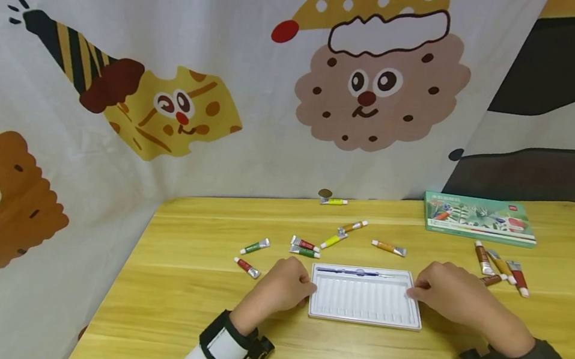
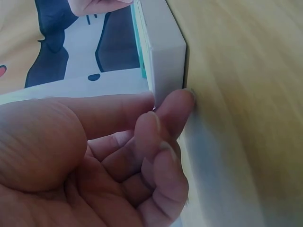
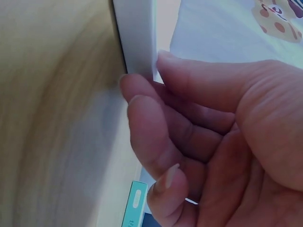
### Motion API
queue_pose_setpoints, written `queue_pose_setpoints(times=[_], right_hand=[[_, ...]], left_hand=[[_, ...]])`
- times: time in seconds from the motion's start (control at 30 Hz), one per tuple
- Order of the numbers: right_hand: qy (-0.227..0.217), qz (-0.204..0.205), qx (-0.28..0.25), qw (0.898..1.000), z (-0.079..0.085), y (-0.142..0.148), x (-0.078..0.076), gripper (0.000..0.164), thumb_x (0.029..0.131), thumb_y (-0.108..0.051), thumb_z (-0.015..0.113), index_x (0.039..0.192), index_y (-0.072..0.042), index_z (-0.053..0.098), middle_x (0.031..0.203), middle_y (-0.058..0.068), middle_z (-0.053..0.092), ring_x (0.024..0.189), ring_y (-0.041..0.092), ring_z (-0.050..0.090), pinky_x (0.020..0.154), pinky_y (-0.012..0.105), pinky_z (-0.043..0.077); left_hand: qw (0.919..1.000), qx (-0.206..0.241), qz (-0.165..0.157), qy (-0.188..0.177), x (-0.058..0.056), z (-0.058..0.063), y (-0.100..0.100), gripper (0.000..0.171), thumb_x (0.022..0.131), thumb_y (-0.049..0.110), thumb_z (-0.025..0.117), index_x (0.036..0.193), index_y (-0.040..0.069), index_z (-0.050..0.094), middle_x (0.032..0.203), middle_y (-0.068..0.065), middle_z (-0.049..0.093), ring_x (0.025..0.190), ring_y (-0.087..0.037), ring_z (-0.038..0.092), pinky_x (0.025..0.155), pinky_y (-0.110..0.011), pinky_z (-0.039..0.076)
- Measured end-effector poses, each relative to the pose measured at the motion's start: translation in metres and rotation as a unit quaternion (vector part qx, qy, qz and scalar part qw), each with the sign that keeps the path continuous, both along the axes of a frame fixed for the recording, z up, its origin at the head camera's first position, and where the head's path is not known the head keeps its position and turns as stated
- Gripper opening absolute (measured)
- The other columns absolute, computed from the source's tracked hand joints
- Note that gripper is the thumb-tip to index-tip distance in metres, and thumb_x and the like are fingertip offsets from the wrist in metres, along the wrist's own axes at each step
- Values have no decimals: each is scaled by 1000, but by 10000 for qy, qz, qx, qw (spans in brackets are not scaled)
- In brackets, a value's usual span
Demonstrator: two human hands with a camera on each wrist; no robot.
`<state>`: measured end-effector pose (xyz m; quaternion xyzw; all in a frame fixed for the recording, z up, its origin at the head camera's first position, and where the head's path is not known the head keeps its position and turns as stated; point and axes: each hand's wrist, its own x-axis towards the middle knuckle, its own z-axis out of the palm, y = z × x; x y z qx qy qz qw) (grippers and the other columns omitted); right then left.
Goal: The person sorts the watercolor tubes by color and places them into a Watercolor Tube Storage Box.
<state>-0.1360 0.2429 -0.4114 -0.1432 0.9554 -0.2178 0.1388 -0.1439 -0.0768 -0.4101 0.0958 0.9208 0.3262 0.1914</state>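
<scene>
A white plastic tray [image 1: 364, 321] with a row of narrow slots lies on the table in the head view. A thin paintbrush [image 1: 348, 272] with a blue handle rests in its long far groove. My left hand [image 1: 281, 285] pinches the tray's left end; the left wrist view shows the thumb on the rim and the index fingertip low at the corner. At the opposite end, my right hand [image 1: 450, 290] pinches the right edge in the same way. In the right wrist view, the tray's white side wall [image 3: 137, 38] meets the thumb and index finger, with the other fingers curled.
Paint tubes lie loose beyond the tray, among them a green tube [image 1: 255, 246], a red tube [image 1: 247, 267] and an ochre tube [image 1: 389, 248]. Several more, including a brown tube [image 1: 484, 258], cluster at right. A green paint box [image 1: 480, 219] sits by the printed curtain [image 1: 247, 156].
</scene>
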Motion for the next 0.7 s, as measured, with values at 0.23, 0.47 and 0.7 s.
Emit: queue_pose_setpoints(times=[0.23, 0.47, 0.7], right_hand=[[-44, -140, 32, 9999, -1, -1, 0, 10, 94, -20, 79, 87, -13, 80, 70, -5, 58, 61, 15, 46, 56, 30, 33], [-88, -238, 105, 9996, -1, -1, -1, 11, 94, -22, 79, 88, -12, 80, 68, -4, 56, 61, 15, 47, 57, 31, 33], [-133, -266, 109, 9995, 0, -2, -1, 12, 95, -22, 78, 87, -13, 79, 68, -4, 56, 61, 15, 46, 57, 32, 32]], left_hand=[[9999, 25, -58, 129, 1, -3, 0, 44, 101, 16, 71, 58, 5, 65, 47, 4, 45, 44, -10, 38, 45, -24, 25], [9998, 6, -93, 203, -1, -3, -4, 40, 101, 19, 71, 63, 8, 67, 52, 4, 43, 47, -11, 40, 47, -25, 27], [9956, -500, 395, 687, -8, 17, -31, 20, 95, 18, 78, 78, 9, 72, 70, -1, 56, 57, -16, 51, 52, -30, 39]])
